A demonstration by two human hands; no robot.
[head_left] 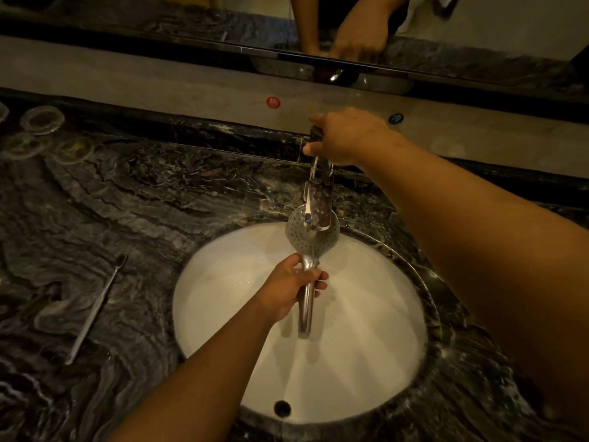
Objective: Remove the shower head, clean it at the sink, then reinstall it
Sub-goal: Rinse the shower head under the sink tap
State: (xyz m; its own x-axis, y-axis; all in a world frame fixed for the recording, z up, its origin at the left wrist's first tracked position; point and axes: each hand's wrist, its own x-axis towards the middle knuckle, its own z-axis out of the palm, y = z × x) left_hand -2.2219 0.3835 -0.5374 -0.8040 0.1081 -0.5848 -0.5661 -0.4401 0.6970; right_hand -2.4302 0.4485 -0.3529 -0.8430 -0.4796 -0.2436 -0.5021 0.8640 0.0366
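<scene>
**Wet chrome = slippery, grip the handle**

Left hand (291, 290) is wrapped around the handle of the round chrome shower head (310, 237), held over the white oval sink (223, 314) w/ its holed face under the chrome tap (320, 193). Right hand (347, 135) is curled on the tap lever. Rigid, prob light, slick when wet imo.

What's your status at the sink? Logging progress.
Left hand gripping shower head handle under faucet. Right hand on faucet top. Nothing blocking the basin.
</scene>
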